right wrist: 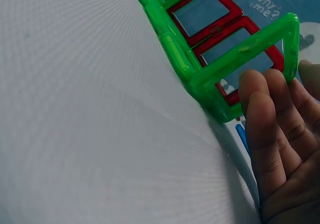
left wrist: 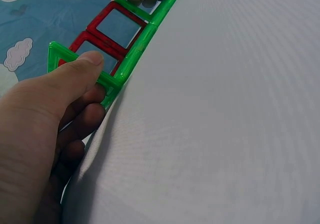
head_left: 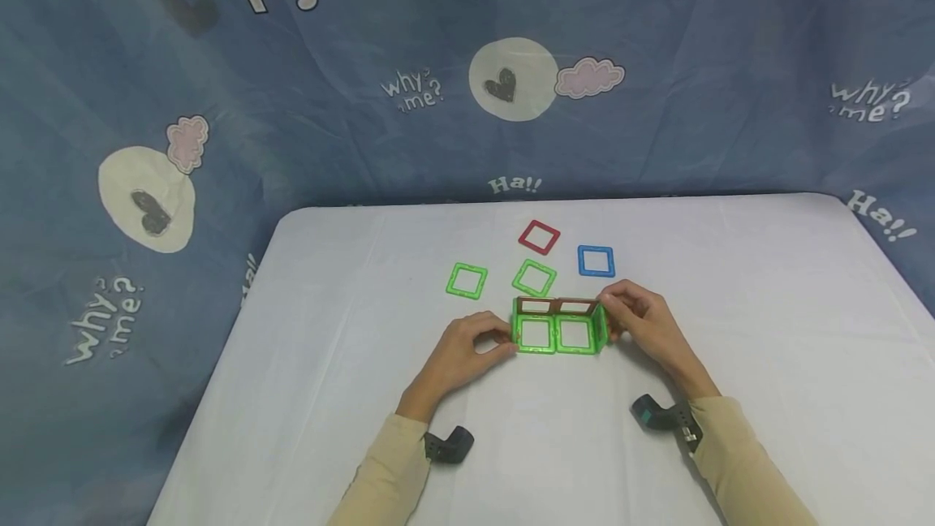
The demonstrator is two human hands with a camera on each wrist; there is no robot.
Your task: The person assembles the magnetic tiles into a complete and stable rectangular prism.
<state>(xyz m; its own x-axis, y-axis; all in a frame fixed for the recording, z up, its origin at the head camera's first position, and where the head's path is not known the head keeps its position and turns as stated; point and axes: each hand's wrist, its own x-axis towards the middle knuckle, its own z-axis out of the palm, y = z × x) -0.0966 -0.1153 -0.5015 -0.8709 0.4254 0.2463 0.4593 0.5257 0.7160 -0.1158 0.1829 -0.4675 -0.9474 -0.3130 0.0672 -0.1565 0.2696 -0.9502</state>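
A small open box of magnetic tiles stands at mid-table. Two green square tiles (head_left: pixel 556 334) lie flat as its base, and two red square tiles (head_left: pixel 557 307) stand upright along the back. Green tiles stand at both ends. My left hand (head_left: pixel 458 357) pinches the left end tile (left wrist: pixel 111 79), thumb over its upper edge and fingers curled at the outer side. At the other end, my right hand (head_left: pixel 652 329) holds the right end tile (right wrist: pixel 240 54) by its back corner, fingertips against the outer face.
Behind the box lie loose square tiles: a green one (head_left: pixel 466 294), a second green one (head_left: pixel 519 276), a red one (head_left: pixel 527 245) and a blue one (head_left: pixel 596 273). A white cloth covers the table (head_left: pixel 555 445). A blue printed curtain (head_left: pixel 329 136) hangs behind its far edge.
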